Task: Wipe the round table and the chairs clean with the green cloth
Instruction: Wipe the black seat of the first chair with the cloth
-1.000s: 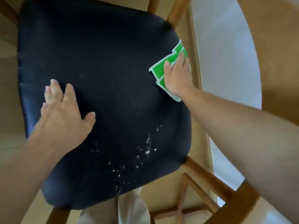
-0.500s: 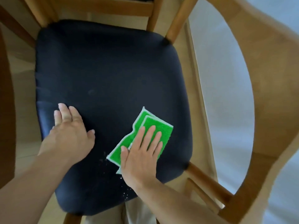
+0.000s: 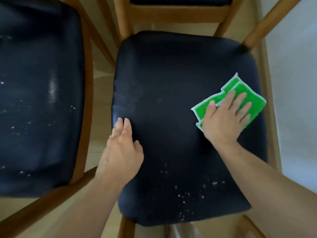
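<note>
Now the right hand (image 3: pixel 226 117) lies flat on the cloth (image 3: pixel 240 90), fingers straight and spread, pressing it against the seat (image 3: pixel 171 100) near that seat's right edge. So the right grip is open, palm down, not curled round anything. Green fabric shows beyond the fingertips, out past the thumb to the left, and a little under the heel of the palm; the far right corner of the cloth reaches the seat's edge. To the left of that grip, well apart, the left hand (image 3: pixel 121 150) rests on the same seat by its left edge, fingers straight and close together, holding nothing. Nearer the body than both hands, white crumbs (image 3: pixel 187 194) speckle the seat's front. Left of the left hand stands a second chair (image 3: pixel 37 100), its dark seat also speckled.
</note>
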### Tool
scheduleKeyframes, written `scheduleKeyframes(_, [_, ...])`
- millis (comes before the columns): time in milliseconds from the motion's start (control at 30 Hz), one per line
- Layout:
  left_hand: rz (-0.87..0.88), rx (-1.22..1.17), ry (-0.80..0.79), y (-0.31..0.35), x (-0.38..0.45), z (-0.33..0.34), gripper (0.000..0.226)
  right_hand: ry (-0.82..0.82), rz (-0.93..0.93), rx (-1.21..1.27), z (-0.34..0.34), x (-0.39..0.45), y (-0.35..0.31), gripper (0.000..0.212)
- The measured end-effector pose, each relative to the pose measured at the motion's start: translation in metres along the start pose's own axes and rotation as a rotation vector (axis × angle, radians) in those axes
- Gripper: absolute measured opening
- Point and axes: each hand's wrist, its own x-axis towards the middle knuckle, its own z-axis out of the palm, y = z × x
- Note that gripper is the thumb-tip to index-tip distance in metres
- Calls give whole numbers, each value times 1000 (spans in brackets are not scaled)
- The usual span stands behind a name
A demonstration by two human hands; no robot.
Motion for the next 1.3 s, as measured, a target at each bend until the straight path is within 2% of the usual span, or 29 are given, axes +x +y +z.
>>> scheduleKeyframes(133, [-56, -96, 125, -14, -10, -9, 46, -31, -311, -59, 9, -32, -69, 68])
scheduleKeyframes(233, [-118, -175, 227, -20, -20, -15, 19, -122, -709, -106, 21, -96, -95, 69])
scheduleKeyframes(333, [-196, -192, 266, -24, -25, -16, 31, -262, -1170, -172, 26, -148, -78, 66])
scheduleKeyframes(433, [-217, -219, 298, -26, -30, -12, 42, -319, -1396, -205, 21, -141, -55, 58])
scheduleKeyframes(500, [-220, -261, 302, -28, -31, -8, 48, -286, -1428, -212, 15, -110, -61, 55])
scheduleKeyframes(567, [-246, -303, 302, -30, -31, -4, 53, -222, -1359, -214, 11, -64, -80, 57])
scheduleKeyframes(700, [-336, -364, 244, -37, -32, 5, 57, -81, -983, -126, 5, 19, -144, 60])
scheduleKeyframes(767, [-373, -368, 240, -42, -36, 9, 59, -70, -814, -87, 8, 32, -176, 61])
scheduleKeyframes(833, [-395, -377, 258, -47, -39, 10, 60, -72, -721, -74, 13, 17, -197, 61])
scheduleKeyframes(900, [-410, -416, 274, -49, -40, 9, 60, -64, -811, -116, 16, -15, -200, 60])
scheduleKeyframes(1000, [-408, -479, 310, -45, -38, 5, 63, -123, -1204, -224, 19, -77, -166, 53])
scheduleKeyframes(1100, [-393, -563, 355, -39, -32, -2, 64, -262, -1479, -321, 14, -125, -111, 51])
scheduleKeyframes(1200, [-380, -580, 386, -36, -23, -5, 67, -393, -1669, -378, 9, -115, -94, 52])
scheduleKeyframes(1267, [-373, -564, 408, -38, -18, -5, 68, -369, -1724, -391, 8, -82, -119, 50])
scheduleKeyframes(1300, [-378, -561, 413, -39, -17, -5, 69, -325, -1688, -389, 7, -61, -138, 50])
